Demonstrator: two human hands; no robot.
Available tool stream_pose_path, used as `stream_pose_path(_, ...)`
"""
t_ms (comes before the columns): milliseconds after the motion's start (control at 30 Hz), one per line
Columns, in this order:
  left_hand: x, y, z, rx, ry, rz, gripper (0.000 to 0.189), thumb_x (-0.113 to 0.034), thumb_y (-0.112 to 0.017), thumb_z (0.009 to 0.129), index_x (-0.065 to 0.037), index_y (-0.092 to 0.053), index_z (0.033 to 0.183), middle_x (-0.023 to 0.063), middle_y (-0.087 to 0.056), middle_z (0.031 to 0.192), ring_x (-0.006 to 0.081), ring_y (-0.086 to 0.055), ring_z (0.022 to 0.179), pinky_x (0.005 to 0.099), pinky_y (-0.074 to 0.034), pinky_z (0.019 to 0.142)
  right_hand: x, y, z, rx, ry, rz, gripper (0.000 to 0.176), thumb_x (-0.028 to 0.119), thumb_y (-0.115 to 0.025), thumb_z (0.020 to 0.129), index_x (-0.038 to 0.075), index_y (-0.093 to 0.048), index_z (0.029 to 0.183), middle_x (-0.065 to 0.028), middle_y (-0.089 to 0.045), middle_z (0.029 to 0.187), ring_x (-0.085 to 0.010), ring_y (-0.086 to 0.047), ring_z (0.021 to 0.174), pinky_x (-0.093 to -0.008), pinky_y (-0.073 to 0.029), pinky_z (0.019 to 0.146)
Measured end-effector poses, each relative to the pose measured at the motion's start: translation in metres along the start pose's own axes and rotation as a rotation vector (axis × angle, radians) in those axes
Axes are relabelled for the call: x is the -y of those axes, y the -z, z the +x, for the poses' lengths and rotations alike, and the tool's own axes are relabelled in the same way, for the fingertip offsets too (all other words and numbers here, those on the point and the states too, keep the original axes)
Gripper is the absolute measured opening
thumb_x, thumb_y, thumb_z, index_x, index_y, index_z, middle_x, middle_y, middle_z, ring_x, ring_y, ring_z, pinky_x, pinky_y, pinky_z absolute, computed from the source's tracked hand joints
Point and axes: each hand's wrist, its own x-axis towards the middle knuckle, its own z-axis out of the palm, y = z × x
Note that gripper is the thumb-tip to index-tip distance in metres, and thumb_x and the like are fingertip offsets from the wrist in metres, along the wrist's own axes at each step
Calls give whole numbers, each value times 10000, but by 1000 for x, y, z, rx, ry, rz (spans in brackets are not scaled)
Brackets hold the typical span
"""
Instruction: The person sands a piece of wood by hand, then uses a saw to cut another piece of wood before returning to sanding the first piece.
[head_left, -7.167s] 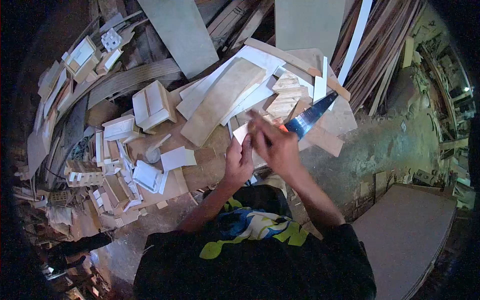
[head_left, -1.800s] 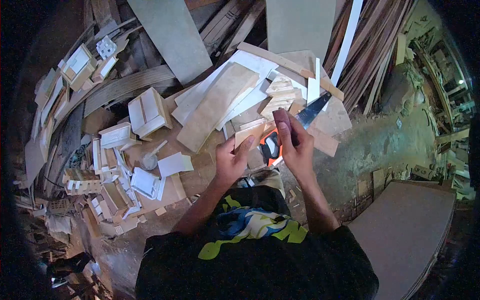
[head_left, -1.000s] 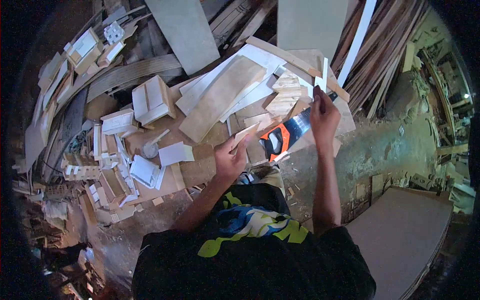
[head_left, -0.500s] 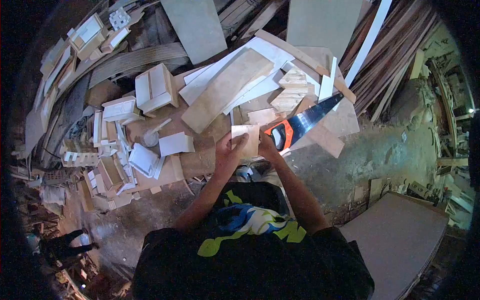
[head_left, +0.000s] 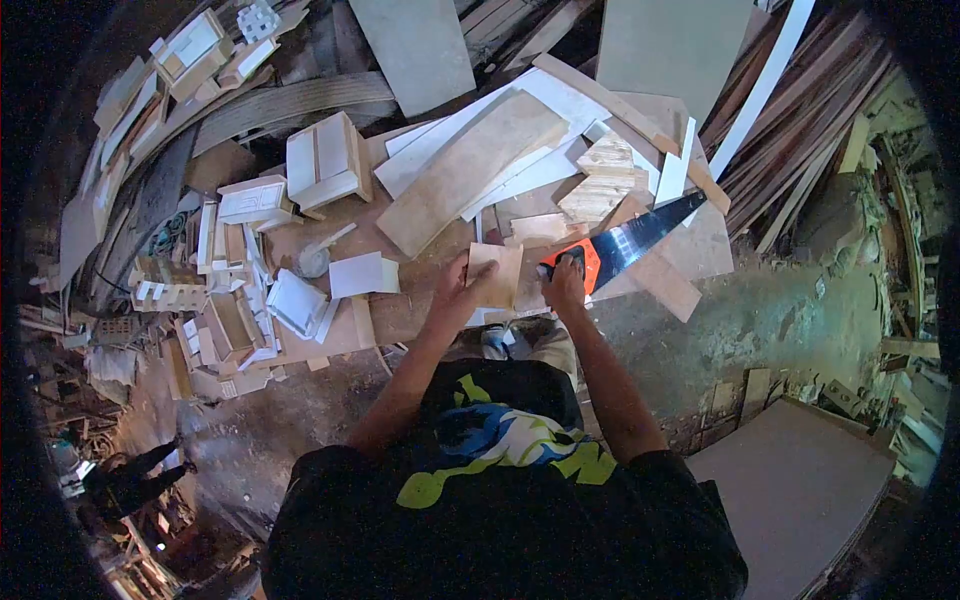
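Centre frame, the left hand (head_left: 452, 292) lies spread on a small wooden board (head_left: 499, 272) atop the cluttered worktop (head_left: 400, 320). The right hand (head_left: 566, 288) grips the handsaw (head_left: 640, 232) beside it.

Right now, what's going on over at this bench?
A person in a black shirt stands over a cluttered workbench. Their left hand holds a small wooden piece flat on the bench. Their right hand is closed on the orange handle of a handsaw, whose blade lies across the boards, pointing away to the right. Offcuts and small wooden boxes lie all around.
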Motion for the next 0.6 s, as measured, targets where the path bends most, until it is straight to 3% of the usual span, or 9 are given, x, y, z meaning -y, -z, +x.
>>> stream_pose_path(100, -10, 4, 14, 54, 27, 90, 370, -261, -688, 909, 1, -625, 1162, 70, -687, 1033, 115, -625, 905, 280, -477, 825, 2, 6, 5, 101, -100, 68, 578, 322, -739, 746, -89, -486, 1063, -283, -555, 1066, -447, -521, 1073, -507, -423, 932)
stream_pose_path(167, -14, 6, 24, 76, 54, 145, 363, -259, -690, 908, 6, -632, 1149, 70, -691, 1024, 111, -621, 899, 275, -478, 813, 4, 8, 4, -36, -71, 54, 542, 289, -733, 739, -89, -491, 1044, -277, -573, 1026, -435, -557, 1016, -510, -447, 870)
stream_pose_path(267, -20, -6, 37, 48, -129, 79, 339, -249, -688, 908, 10, -649, 1124, 60, -697, 971, 91, -611, 867, 273, -482, 772, 16, 29, 0, -206, -167, 266, 464, 234, -706, 743, -75, -496, 1018, -259, -603, 924, -425, -603, 897, -506, -471, 767)
stream_pose_path(367, -45, -15, 45, 144, 33, 281, 436, -333, -686, 900, -19, -624, 1197, 50, -682, 978, 109, -608, 872, 288, -493, 789, 42, 95, -10, -333, -334, 503, 438, 190, -685, 747, -50, -472, 1045, -238, -633, 846, -458, -613, 824, -534, -470, 728)
stream_pose_path(400, -62, -24, 44, 155, 59, 296, 387, -301, -685, 903, -8, -643, 1154, 47, -688, 947, 102, -609, 829, 281, -491, 752, 45, 108, -14, -372, -387, 569, 443, 178, -680, 747, -41, -460, 1063, -232, -643, 827, -475, -611, 811, -549, -467, 727)
stream_pose_path(467, -91, -47, 40, 180, 109, 329, 296, -235, -683, 909, 14, -681, 1068, 43, -699, 887, 89, -610, 744, 266, -487, 679, 35, 116, -26, -516, -495, 549, 316, 110, -647, 765, -18, -526, 1027, -178, -634, 756, -335, -636, 688, -447, -494, 656)
stream_pose_path(567, -18, -69, 81, 326, -57, 321, 268, -232, -666, 921, 20, -698, 1006, 32, -694, 853, 89, -606, 718, 258, -483, 659, 24, 158, -50, -733, -574, 745, 218, 70, -621, 795, -19, -569, 987, -109, -608, 733, -194, -592, 651, -353, -483, 614)
stream_pose_path(600, 3, -81, 92, 388, -249, 385, 233, -197, -643, 925, 21, -708, 977, 89, -708, 917, 135, -650, 794, 265, -495, 689, 18, 167, -61, -796, -588, 817, 203, 60, -613, 803, -19, -579, 986, -83, -595, 729, -155, -565, 652, -329, -472, 604)
